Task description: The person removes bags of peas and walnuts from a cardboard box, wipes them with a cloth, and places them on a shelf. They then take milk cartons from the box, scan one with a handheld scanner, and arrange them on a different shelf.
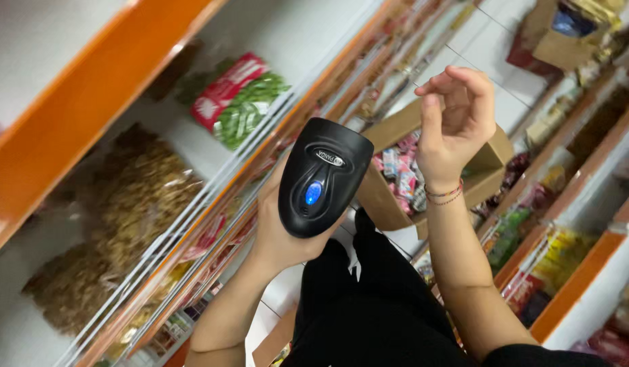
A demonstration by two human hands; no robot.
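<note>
Head view: left hand gripped a black handheld barcode scanner, fingers wrapped behind it, blue light lit, held up mid-frame beside the shelf edge. Right hand was raised, loosely curled, empty, in front of a cardboard box of snack packets.

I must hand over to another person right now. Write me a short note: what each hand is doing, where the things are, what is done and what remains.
Left hand: grip closed around a black handheld scanner, its blue light on, held up in front of the body.
Right hand: empty, raised, fingers loosely curled, a thin bracelet at the wrist.
Things: an open cardboard box of small colourful packets sits on the floor beyond the hands. Shelves to the left hold bags of dried goods and a red and green packet.
Done: scanner is in hand.
Left: nothing is under the scanner at this moment; no packet is held.
</note>
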